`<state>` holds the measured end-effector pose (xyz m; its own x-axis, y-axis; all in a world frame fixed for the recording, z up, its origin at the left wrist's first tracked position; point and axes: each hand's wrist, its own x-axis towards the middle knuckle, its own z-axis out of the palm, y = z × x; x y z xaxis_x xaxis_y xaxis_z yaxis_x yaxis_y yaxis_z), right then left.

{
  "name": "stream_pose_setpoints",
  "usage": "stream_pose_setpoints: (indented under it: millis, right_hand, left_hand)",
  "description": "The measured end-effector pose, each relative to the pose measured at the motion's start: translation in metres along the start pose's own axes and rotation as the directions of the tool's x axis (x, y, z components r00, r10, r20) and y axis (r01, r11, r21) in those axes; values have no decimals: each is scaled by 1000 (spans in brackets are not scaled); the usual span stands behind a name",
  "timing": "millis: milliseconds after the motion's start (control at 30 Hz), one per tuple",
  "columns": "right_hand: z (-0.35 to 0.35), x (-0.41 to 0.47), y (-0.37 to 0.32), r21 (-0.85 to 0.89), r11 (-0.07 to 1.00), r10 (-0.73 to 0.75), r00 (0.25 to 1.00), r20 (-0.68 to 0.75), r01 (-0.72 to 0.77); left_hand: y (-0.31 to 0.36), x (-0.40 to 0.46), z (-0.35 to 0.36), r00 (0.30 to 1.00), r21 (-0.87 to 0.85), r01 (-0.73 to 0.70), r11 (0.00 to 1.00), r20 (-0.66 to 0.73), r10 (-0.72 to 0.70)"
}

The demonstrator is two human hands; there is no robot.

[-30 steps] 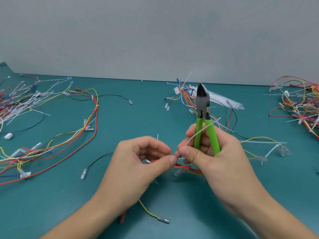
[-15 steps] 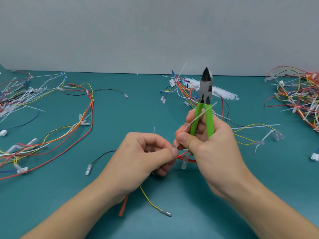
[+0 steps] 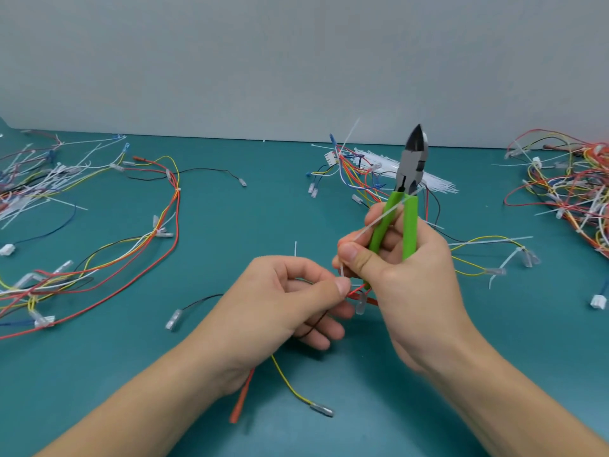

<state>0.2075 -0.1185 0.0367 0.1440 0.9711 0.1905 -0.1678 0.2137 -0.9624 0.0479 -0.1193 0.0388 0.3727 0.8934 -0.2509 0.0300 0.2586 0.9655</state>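
Two hands meet low over the table (image 3: 230, 225), thumb tips almost touching. The left hand (image 3: 280, 298) pinches a small bunch of wires (image 3: 357, 291) between thumb and forefinger, its other fingers curled loosely beneath, with a black lead running through them. The right hand (image 3: 405, 278) does two jobs. Its back fingers wrap the green handles of the cutters (image 3: 410, 169), and its thumb and forefinger nip the white tie (image 3: 379, 221) just above the wires.

The tie's head sits at the bunch, in the gap between the two thumbs. Its tail runs from there up and to the right, slanting across the front of the handles and ending near the cutters' pivot. The cutters stand nearly upright, nose pointing up and away, blades closed and well above the bunch. The blades are therefore at the far end of the tail, not at its root. My guess is that the tie is being pulled snug. Trimming it would then call for the right hand, which is nearer the tail, to tip the nose down to the head while the left hand steadies the wires.

Yellow and orange leads trail out below the left wrist toward the near edge. A sheaf of spare ties (image 3: 438, 184) lies behind the cutters.

No brand, label or writing can be read on the cutters or anywhere else.
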Motion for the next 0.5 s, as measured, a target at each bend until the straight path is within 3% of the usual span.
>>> stream_pose_setpoints:
  millis: [167, 333, 500]
  right_hand:
    - [4, -5, 0, -32, 998, -51, 998, -40, 50]
    - [2, -3, 0, 61, 997, 39, 998, -54, -36]
    - [-7, 1, -4, -2, 992, 123, 991, -53, -123]
  left_hand:
    - [-2, -1, 0, 998, -151, 57, 987, 0, -57]
    - [-6, -1, -1, 998, -183, 41, 982, -32, -47]
    - [-8, 4, -8, 975, -228, -37, 973, -223, -16]
